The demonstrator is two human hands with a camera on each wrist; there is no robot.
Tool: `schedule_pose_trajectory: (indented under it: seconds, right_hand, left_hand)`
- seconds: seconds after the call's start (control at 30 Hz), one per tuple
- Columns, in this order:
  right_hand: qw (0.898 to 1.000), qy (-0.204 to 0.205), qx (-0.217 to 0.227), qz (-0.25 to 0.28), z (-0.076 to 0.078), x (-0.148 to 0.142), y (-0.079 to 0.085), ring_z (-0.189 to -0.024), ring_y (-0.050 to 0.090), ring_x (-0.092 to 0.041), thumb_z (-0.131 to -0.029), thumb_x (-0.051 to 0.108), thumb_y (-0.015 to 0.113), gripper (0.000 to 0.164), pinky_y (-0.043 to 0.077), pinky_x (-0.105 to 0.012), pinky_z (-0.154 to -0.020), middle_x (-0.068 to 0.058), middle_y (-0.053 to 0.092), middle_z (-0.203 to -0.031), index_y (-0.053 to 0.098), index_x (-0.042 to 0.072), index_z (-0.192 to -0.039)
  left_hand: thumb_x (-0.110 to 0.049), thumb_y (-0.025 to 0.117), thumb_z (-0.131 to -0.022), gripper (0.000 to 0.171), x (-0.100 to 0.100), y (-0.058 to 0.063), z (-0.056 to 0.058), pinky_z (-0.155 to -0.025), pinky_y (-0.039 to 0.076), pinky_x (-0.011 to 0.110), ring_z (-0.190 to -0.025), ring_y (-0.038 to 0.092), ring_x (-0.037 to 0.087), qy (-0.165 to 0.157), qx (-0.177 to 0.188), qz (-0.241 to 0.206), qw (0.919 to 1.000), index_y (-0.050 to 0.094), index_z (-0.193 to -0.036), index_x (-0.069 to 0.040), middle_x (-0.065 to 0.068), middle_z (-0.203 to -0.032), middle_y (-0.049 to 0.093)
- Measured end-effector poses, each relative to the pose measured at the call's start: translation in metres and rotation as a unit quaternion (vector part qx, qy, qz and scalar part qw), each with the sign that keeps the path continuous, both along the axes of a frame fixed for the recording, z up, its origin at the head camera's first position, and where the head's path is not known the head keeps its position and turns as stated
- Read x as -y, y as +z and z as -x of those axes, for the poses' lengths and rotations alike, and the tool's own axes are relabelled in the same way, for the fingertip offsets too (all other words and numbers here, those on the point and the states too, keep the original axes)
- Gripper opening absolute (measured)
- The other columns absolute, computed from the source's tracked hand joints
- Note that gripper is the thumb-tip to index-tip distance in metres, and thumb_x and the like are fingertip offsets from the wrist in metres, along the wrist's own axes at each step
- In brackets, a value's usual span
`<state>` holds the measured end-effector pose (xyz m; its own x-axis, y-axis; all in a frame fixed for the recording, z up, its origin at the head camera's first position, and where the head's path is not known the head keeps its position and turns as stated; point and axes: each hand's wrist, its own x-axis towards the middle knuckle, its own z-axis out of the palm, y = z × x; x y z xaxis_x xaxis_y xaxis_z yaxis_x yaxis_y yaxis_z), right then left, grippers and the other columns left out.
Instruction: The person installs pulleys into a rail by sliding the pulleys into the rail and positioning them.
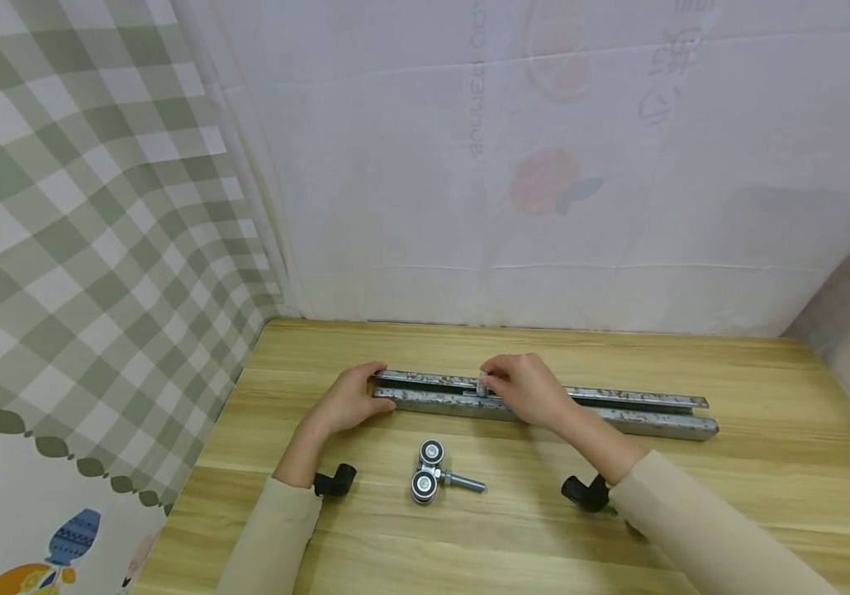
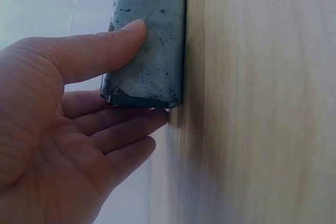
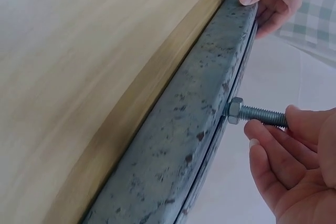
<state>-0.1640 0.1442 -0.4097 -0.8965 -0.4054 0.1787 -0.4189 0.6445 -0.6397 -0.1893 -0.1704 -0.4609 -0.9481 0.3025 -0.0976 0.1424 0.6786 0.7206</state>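
The step in hand looks to be placing a bolt [image 3: 262, 115] along the slot [image 1: 633, 404] of the rail [image 1: 648, 423]. The rail lies lengthwise across the table [image 1: 514, 529], slot facing up, and the bolt stands out of it between the two ends, nearer the left one. Its nut [image 3: 235, 110] sits close to the slot's lips; what the bolt is fixed to inside the rail is hidden.

The right hand [image 1: 532, 388] is narrow — thumb and fingertips pinch the threaded shank near its free end. The left hand [image 1: 346, 401] holds the rail's left end, thumb on the near wall, fingers round the far side. That grip seems meant to steady the rail.

On the table, nearer the person and well apart from the rail, lies a roller [image 1: 432, 471], two wheels and a bolt of its own pointing right; neither hand touches it.

As I judge it, the next move calls for a light pull along the slot with the bolt kept upright, while the left hand holds the rail firm. Tilting the shank could make it bind against the lips — and a loose left grip could let the rail slide on the table.
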Motion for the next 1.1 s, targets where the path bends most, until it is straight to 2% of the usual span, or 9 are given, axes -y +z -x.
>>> schedule_pose_trajectory:
  seconds: [0.2,0.47,0.77,1.1]
  right_hand:
    - [1.0,-0.018,0.019,0.008,-0.001,0.006,-0.005,-0.083,0.075,-0.018,-0.1,0.007,0.072,0.016,0.062,-0.036,-0.072,-0.01,0.078,-0.097,0.078,-0.003,-0.11]
    - [1.0,-0.013,0.014,0.021,0.003,0.012,-0.007,-0.088,0.075,-0.022,-0.101,0.008,0.071,0.017,0.063,-0.039,-0.075,-0.011,0.078,-0.1,0.077,-0.003,-0.113]
    - [0.999,-0.005,-0.004,0.034,0.007,0.028,-0.007,-0.082,0.073,-0.017,-0.099,0.007,0.072,0.013,0.061,-0.036,-0.071,-0.009,0.078,-0.096,0.079,0.0,-0.108]
    - [0.999,-0.015,0.004,0.043,0.007,0.04,-0.008,-0.087,0.075,-0.021,-0.099,0.006,0.072,0.016,0.062,-0.038,-0.075,-0.011,0.079,-0.1,0.079,-0.002,-0.111]
  left_hand:
    - [-0.016,0.085,-0.09,0.071,-0.002,-0.003,0.001,-0.117,0.042,0.051,-0.14,0.051,0.037,-0.011,-0.001,0.0,0.9999,0.052,-0.15,0.003,0.022,-0.148,0.057]
    - [-0.017,0.085,-0.09,0.072,-0.001,-0.002,0.001,-0.117,0.041,0.053,-0.142,0.049,0.038,0.0,0.001,0.005,1.0,0.052,-0.151,0.001,0.021,-0.15,0.055]
    - [-0.016,0.085,-0.09,0.072,0.0,0.0,0.002,-0.117,0.041,0.052,-0.142,0.049,0.038,0.0,0.0,0.002,1.0,0.051,-0.151,0.002,0.022,-0.15,0.055]
    - [-0.016,0.085,-0.09,0.072,-0.002,-0.001,0.002,-0.117,0.041,0.052,-0.142,0.049,0.039,-0.002,-0.004,0.003,1.0,0.052,-0.151,0.003,0.022,-0.15,0.055]
